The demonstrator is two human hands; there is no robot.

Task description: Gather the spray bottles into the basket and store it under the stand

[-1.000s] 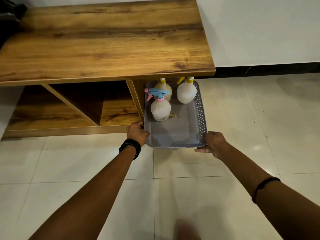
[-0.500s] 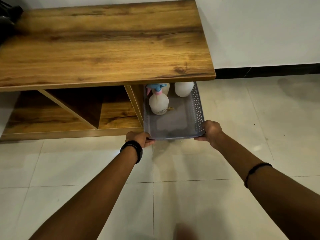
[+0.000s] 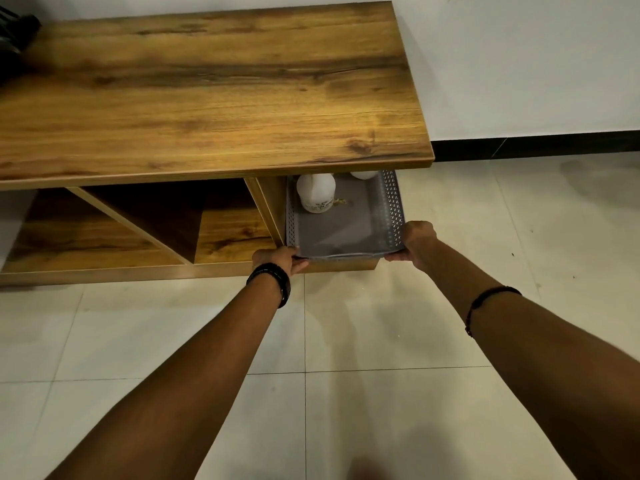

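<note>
A grey perforated basket [image 3: 393, 209] sits partly inside the right compartment under the wooden stand [image 3: 207, 98]. Its far half is hidden by the stand's top. Inside it, the body of a white spray bottle [image 3: 316, 195] shows, its head hidden under the top. Only the bottom of a second white bottle [image 3: 363, 174] peeks out further back. My left hand [image 3: 277, 259] grips the basket's near left corner. My right hand [image 3: 417, 239] grips the near right corner.
The stand's lower shelf [image 3: 228, 237] has a slanted divider and an upright panel just left of the basket. A dark object [image 3: 14, 39] lies on the top's far left. Pale floor tiles [image 3: 346, 323] lie in front, with a white wall and black skirting behind.
Both hands have pushed the basket away from me, deeper under the stand. The bottles' spray heads and the third bottle have gone out of sight under the top.
</note>
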